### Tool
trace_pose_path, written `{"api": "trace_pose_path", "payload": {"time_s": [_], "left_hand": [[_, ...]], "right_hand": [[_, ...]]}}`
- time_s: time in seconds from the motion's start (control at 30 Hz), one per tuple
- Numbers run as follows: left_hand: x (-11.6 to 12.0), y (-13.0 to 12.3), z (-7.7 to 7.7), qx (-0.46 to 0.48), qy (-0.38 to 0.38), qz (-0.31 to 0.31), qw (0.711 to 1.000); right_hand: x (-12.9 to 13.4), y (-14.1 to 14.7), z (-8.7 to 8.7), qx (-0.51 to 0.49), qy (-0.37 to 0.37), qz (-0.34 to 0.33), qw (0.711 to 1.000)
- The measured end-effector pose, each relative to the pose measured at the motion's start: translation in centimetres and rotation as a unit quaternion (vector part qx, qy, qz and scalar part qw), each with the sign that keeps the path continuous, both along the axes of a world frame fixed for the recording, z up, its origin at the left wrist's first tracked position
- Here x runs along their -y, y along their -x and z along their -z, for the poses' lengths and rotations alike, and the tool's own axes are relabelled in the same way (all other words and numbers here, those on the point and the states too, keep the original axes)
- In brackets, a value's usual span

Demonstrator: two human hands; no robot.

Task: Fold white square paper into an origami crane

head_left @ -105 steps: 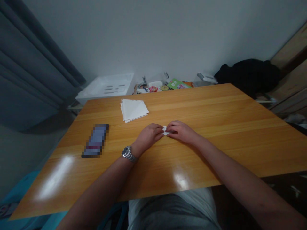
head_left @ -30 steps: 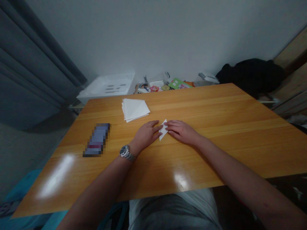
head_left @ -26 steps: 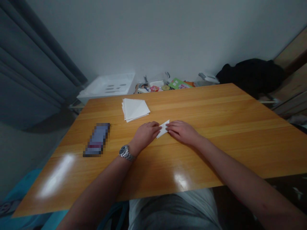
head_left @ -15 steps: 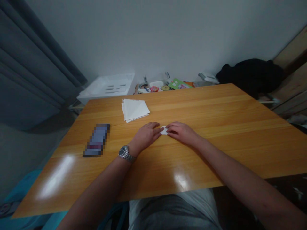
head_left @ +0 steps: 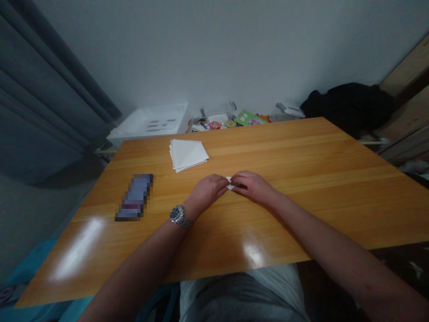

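A small white piece of folded paper [head_left: 229, 187] lies low over the middle of the wooden table [head_left: 301, 152], mostly covered by fingers. My left hand [head_left: 208, 190], with a metal watch [head_left: 179, 216] on its wrist, pinches the paper's left side, fingers drawn together. From the right, my right hand [head_left: 252, 185] grips the same paper between thumb and fingertips. The fingertips of both hands almost meet over it. How the paper is folded cannot be made out.
Loose white sheets [head_left: 189, 154] lie stacked beyond my left hand. A phone-like slab [head_left: 134, 197], pixelated, rests at the left. Behind the table's far edge are a white tray [head_left: 150, 120], a green booklet [head_left: 248, 118] and black cloth [head_left: 348, 107].
My left hand has shifted slightly right, its fingers now closer together on the paper. Less of the paper shows. The right hand stays almost in place.
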State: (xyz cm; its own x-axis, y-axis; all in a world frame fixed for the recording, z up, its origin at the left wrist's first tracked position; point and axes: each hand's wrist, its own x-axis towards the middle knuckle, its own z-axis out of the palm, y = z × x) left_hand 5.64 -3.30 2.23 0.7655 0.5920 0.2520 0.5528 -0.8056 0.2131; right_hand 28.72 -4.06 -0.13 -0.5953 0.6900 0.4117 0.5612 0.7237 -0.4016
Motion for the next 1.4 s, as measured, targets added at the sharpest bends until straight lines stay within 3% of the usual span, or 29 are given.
{"api": "trace_pose_path", "payload": {"time_s": [0.5, 0.83, 1.1, 1.4], "left_hand": [[0.2, -0.5, 0.4, 0.06, 0.054, -0.024, 0.996], [-0.3, -1.1, 1.2, 0.18, 0.137, -0.099, 0.969], [0.1, -1.5, 1.0, 0.173, 0.13, -0.128, 0.968], [0.0, -1.8, 1.2, 0.188, 0.14, -0.144, 0.961]], "right_hand": [[0.1, 0.2, 0.0, -0.018, 0.014, 0.009, 1.0], [-0.2, 0.8, 0.3, -0.074, 0.062, 0.074, 0.993], [-0.5, 1.4, 0.6, -0.099, 0.068, 0.121, 0.985], [-0.7, 0.4, 0.9, -0.08, 0.049, 0.069, 0.993]]}}
